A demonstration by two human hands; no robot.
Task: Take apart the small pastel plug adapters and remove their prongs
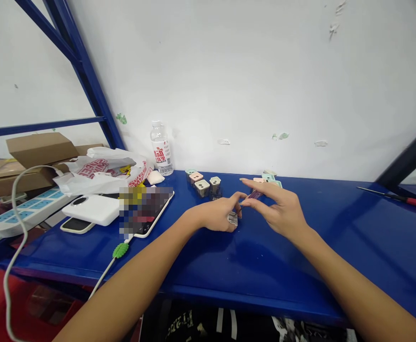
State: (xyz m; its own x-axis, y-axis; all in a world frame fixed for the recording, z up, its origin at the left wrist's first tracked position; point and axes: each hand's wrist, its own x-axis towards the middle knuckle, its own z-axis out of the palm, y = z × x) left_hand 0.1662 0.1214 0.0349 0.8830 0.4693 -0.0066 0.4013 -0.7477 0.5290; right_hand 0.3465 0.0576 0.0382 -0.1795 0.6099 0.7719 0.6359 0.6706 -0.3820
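Left hand: And there was the left hand, fingers curled, thumb and fingertips clamped on a small grey sharpener piece, just above the blue tabletop!
Right hand: Just to its right, the right hand had thumb and index tips apart, a translucent purple piece caught between them, close to the left fingertips.
Far-left cluster: Beyond the left hand sat pencil sharpeners with two-hole tops, a white one nearest.
Far-right cluster: More, pink and mint, stood partly hidden behind the right hand.
Left side: A labelled bottle stood by the wall, a phone nearer.
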